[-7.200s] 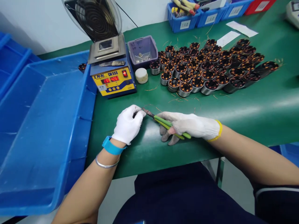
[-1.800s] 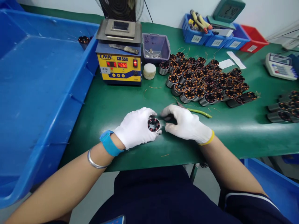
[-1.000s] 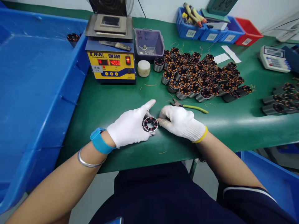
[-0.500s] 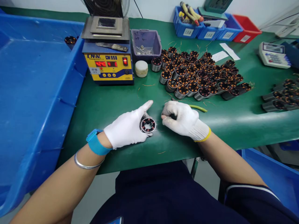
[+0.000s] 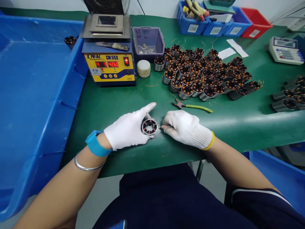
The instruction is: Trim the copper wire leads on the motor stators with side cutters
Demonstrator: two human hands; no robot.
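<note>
Left hand: the left hand (image 5: 127, 129) grips a small wound stator (image 5: 149, 127) near the front edge of the green surface (image 5: 238, 122), forefinger stretched out.
Stator: its bore faces up toward the wearer, axis tilted; it sits between both hands.
Right hand: the right hand (image 5: 184, 127) is curled shut, fingertips (image 5: 164, 126) pinched just right of the stator, seemingly on a fine wire.
Cutters: green-handled cutters (image 5: 193, 106) lie just behind the right hand.

1. Two gloved hands: left hand (image 5: 126, 128), right hand (image 5: 184, 127).
2. One stator (image 5: 149, 127) in the left hand; dozens more in a pile (image 5: 202, 74), too many to count exactly.
3. One cutter (image 5: 192, 106).
4. One solder pot (image 5: 108, 54).
5. One purple bin (image 5: 148, 41).
6. One white puck (image 5: 144, 68).
7. One calculator (image 5: 286, 51).
</note>
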